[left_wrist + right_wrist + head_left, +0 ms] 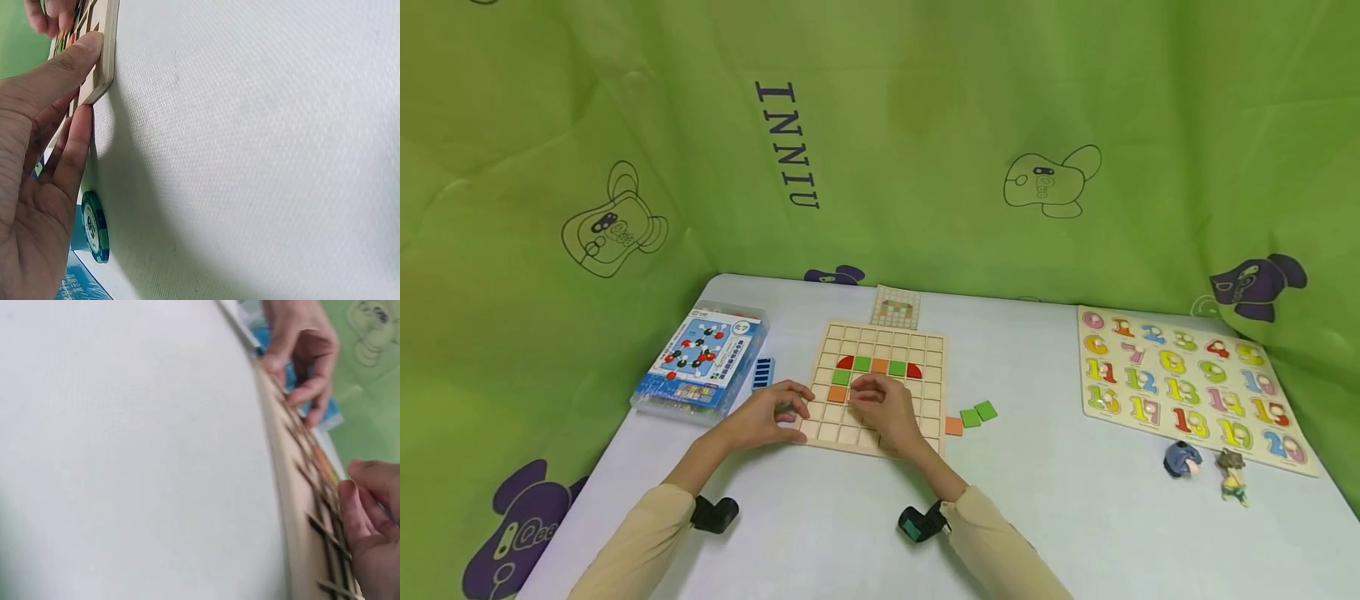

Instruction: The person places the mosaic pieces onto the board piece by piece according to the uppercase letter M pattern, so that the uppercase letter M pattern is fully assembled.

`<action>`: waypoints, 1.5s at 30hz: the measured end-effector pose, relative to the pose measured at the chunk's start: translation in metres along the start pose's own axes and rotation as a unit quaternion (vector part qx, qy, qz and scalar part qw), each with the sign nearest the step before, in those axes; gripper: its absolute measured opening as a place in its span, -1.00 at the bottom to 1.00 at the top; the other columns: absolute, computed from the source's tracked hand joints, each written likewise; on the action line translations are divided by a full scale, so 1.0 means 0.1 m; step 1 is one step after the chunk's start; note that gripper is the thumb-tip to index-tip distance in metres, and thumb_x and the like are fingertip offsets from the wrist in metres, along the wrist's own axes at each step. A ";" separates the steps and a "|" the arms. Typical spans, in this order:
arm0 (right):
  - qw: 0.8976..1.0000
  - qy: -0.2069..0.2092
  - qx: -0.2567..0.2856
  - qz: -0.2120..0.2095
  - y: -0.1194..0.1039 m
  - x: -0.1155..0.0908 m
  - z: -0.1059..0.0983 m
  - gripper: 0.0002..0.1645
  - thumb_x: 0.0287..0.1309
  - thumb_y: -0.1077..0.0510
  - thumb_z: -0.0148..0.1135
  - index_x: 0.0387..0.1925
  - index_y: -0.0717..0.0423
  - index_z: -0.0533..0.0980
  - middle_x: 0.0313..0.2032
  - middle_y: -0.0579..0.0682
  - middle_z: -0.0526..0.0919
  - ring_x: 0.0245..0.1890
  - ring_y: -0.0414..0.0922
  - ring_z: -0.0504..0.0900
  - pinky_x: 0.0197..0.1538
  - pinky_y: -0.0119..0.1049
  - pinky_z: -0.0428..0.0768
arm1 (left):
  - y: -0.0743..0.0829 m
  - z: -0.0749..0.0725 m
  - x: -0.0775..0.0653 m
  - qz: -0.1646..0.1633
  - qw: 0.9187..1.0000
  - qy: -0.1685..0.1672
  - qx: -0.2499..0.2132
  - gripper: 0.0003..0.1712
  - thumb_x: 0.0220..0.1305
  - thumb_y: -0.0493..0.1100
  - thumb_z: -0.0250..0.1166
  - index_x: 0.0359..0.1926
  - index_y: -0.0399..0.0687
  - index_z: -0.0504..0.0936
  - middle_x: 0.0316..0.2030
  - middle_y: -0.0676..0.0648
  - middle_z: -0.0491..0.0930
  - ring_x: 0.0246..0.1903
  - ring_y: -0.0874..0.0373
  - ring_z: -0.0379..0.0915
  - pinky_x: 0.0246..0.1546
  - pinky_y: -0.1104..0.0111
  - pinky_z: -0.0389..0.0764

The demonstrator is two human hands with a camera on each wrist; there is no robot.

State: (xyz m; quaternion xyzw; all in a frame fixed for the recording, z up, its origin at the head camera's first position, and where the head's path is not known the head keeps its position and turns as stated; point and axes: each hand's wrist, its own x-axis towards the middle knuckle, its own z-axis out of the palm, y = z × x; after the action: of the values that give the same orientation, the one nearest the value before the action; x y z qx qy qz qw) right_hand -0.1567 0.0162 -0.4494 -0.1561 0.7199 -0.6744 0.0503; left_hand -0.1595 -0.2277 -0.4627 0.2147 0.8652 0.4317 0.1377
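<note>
A wooden grid board (891, 337) lies on the table with red, green and orange tiles in some of its squares. My left hand (769, 414) holds the board at its near left corner. In the left wrist view the thumb (72, 59) rests on the rim and the fingers lie along the side. My right hand (886, 410) is over the middle of the board, thumb and fingertips drawn together beside the orange tile (838, 394). Whether a tile is between them I cannot tell. Two quarter-round red tiles (846, 362) end the top coloured row.
Loose green tiles (971, 417) and an orange tile (953, 426) lie right of the board. Behind it is a pattern card (884, 320). A boxed set (700, 358) and a blue rack (763, 373) stand left. A number puzzle (1195, 367) and two figurines (1182, 459) lie right.
</note>
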 end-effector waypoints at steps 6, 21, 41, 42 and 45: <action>1.000 -0.007 -0.015 0.009 0.11 -0.06 -0.36 -0.67 0.07 0.43 0.30 -0.08 0.43 0.51 -0.09 0.38 0.58 -0.11 0.17 0.62 -0.10 -0.37 0.60 | -0.01 0.00 0.00 0.001 1.000 0.001 -0.002 -0.72 -0.08 -0.29 0.53 -0.34 -0.13 0.60 0.09 -0.14 0.45 0.13 -0.09 0.33 -0.05 0.37 0.56; 0.978 -0.143 -0.145 0.038 0.26 -0.39 -2.02 -0.46 0.01 0.39 0.37 0.08 0.32 0.48 -0.05 0.26 0.57 -0.20 0.01 0.54 -0.25 -0.43 0.56 | -0.02 -0.02 -0.03 -0.002 1.000 -0.007 0.005 -0.72 -0.07 -0.29 0.53 -0.34 -0.16 0.59 0.07 -0.15 0.45 0.09 -0.08 0.35 -0.06 0.39 0.56; 0.985 -0.120 -0.121 0.040 0.50 -0.37 -2.22 -0.64 -0.02 0.40 0.38 -0.12 0.39 0.54 -0.26 0.25 0.61 -0.32 -0.23 0.57 -0.25 -0.49 0.56 | -0.02 0.00 0.02 -0.007 1.000 -0.005 0.005 -0.71 -0.08 -0.28 0.53 -0.34 -0.12 0.59 0.08 -0.12 0.45 0.09 -0.04 0.35 -0.06 0.37 0.56; 0.985 -0.114 -0.120 0.041 0.50 -0.38 -2.22 -0.65 -0.01 0.40 0.38 -0.13 0.39 0.54 -0.26 0.26 0.61 -0.32 -0.22 0.58 -0.25 -0.48 0.57 | -0.02 0.00 0.02 -0.007 1.000 -0.006 0.005 -0.71 -0.08 -0.28 0.53 -0.34 -0.12 0.59 0.08 -0.12 0.45 0.09 -0.04 0.35 -0.06 0.37 0.56; 0.988 -0.093 -0.114 0.037 0.49 -0.41 -2.21 -0.67 0.02 0.40 0.35 -0.13 0.41 0.53 -0.23 0.29 0.62 -0.31 -0.20 0.62 -0.24 -0.47 0.59 | -0.02 0.00 0.02 -0.007 1.000 -0.008 0.003 -0.71 -0.08 -0.28 0.53 -0.33 -0.14 0.59 0.08 -0.13 0.45 0.09 -0.05 0.35 -0.06 0.37 0.56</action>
State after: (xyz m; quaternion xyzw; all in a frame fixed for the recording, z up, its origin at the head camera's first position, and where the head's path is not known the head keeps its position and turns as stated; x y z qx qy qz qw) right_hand -0.1878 0.2412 -0.4851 -0.1956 0.7897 -0.5682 0.1237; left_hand -0.1616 -0.2279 -0.4641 0.2126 0.8668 0.4264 0.1472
